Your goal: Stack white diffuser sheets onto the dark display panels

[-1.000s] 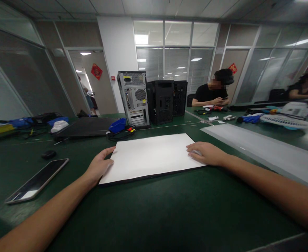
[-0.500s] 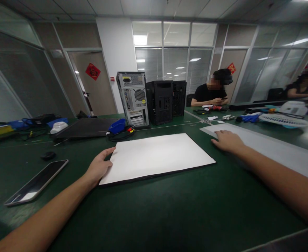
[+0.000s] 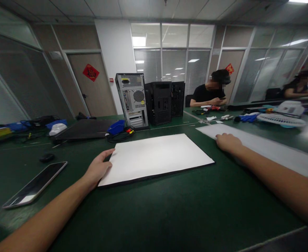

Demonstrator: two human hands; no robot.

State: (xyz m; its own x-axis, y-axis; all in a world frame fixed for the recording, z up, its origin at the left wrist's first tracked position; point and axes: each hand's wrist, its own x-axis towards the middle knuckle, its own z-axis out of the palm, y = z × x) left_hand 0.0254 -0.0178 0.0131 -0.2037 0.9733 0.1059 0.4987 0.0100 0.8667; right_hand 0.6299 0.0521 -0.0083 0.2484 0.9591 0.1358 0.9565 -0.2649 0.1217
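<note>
Green table [image 3: 169,210], glass-walled office

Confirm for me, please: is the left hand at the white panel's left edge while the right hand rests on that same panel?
Not quite. The left hand is at the left edge of the white panel, but the right hand rests on the long frosted sheet to its right, apart from the panel; the head view shows it.

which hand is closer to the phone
Left. The left hand touches the left edge of the white board, a short way right of the phone; the right hand rests on the frosted sheet, beyond the board's right side.
</note>
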